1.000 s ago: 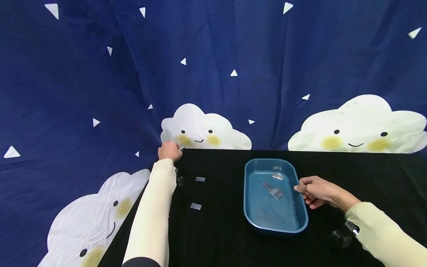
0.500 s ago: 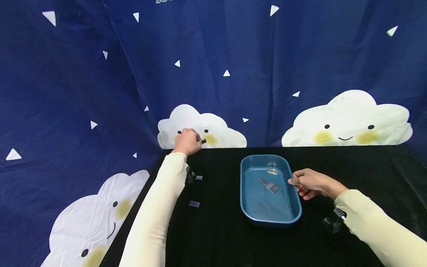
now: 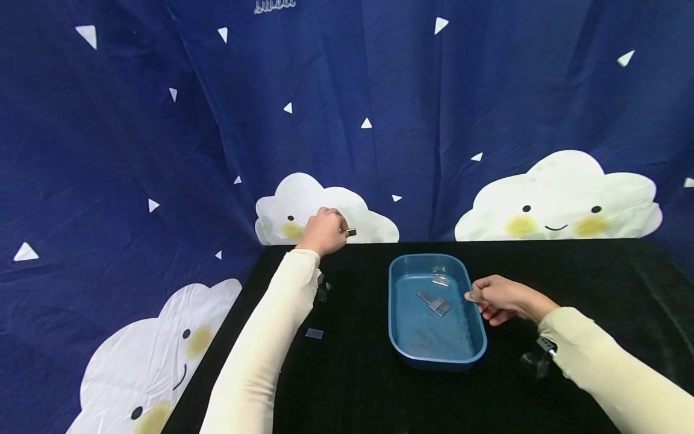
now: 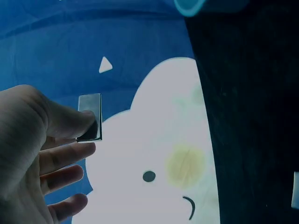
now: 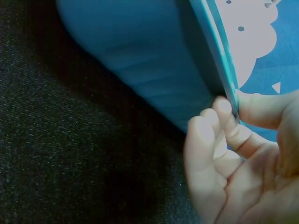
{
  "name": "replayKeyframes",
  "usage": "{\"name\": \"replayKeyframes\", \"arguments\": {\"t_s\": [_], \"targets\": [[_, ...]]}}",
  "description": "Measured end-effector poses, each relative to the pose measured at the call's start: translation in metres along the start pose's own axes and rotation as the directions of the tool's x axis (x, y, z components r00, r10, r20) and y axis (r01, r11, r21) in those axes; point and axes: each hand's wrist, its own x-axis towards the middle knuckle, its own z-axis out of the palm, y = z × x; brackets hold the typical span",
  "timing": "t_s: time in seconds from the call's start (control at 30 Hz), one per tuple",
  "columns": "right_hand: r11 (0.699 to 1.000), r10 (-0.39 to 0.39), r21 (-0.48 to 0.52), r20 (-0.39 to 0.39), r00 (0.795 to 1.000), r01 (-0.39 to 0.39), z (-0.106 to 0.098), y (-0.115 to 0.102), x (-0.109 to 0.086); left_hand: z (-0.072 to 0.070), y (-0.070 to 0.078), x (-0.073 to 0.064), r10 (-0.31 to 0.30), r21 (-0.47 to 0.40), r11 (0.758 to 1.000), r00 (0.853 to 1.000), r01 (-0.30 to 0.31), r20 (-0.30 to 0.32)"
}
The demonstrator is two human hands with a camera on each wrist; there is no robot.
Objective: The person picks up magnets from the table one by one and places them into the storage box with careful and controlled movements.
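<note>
Raised over the far left of the table, my left hand (image 3: 325,232) pinches a small shiny metal block (image 4: 90,103) between thumb and index finger. The other fingers are spread loosely below it. My right hand (image 3: 504,298) grips the right rim of a blue plastic tray (image 3: 428,339). In the right wrist view its thumb lies on the inner side of the tray's rim (image 5: 216,46), with fingertips against the outer wall. Inside the tray lie several flat silver pieces (image 3: 440,306). One more flat silver piece (image 3: 314,333) lies on the black cloth, right of the left sleeve.
A black cloth (image 3: 347,386) covers the table. Behind it and along the left hangs a dark blue curtain (image 3: 325,72) with white triangles and smiling clouds. Small dark devices hang at both wrists, one by the left cuff (image 3: 323,288).
My left hand has lifted the metal block and carried it right, toward the tray. Its forearm now hides one piece on the cloth. The right hand keeps hold of the rim; the head view has shifted slightly.
</note>
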Motion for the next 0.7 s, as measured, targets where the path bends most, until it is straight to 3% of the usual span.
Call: {"name": "replayKeyframes", "arguments": {"t_s": [0.33, 0.7], "targets": [[1.0, -0.006, -0.002, -0.002, 1.0, 0.006, 0.0, -0.001, -0.001, 0.0, 0.032, 0.003, 0.137, 0.003, 0.991, 0.991, -0.137, -0.001], [0.999, -0.002, 0.032, 0.03, 1.0, 0.001, 0.001, -0.005, -0.001, -0.003, 0.049, 0.001, 0.18, -0.036, 0.983, 0.984, -0.18, 0.005]]}}
